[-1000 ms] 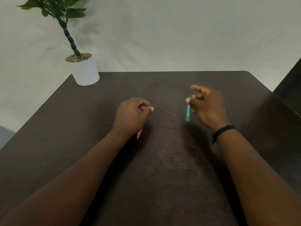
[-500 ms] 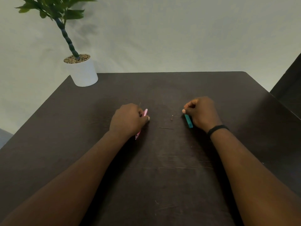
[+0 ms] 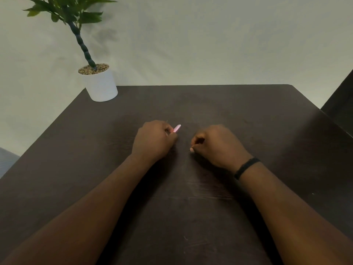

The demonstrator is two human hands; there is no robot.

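Where the table's far corner meets the upper left of the frame, we note a white pot (image 3: 101, 87) standing upright, filled to the rim with brown pebbles (image 3: 93, 68). From these a dark ringed stem (image 3: 82, 43) leans up and left to green leaves (image 3: 63, 6). At frame centre the left hand (image 3: 154, 140) rests on the dark table (image 3: 210, 104), fingers curled round a pink stick (image 3: 177, 128). Only the stick's pale pink, blunt end shows, slanting up and right out of the fist, the rest hidden. Just right of it, apart, the right hand (image 3: 215, 146) sits knuckles up, fingers curled tight, one fingertip (image 3: 192, 149) down at the tabletop; we cannot tell whether it encloses anything. A black band (image 3: 246, 167) circles the right wrist.
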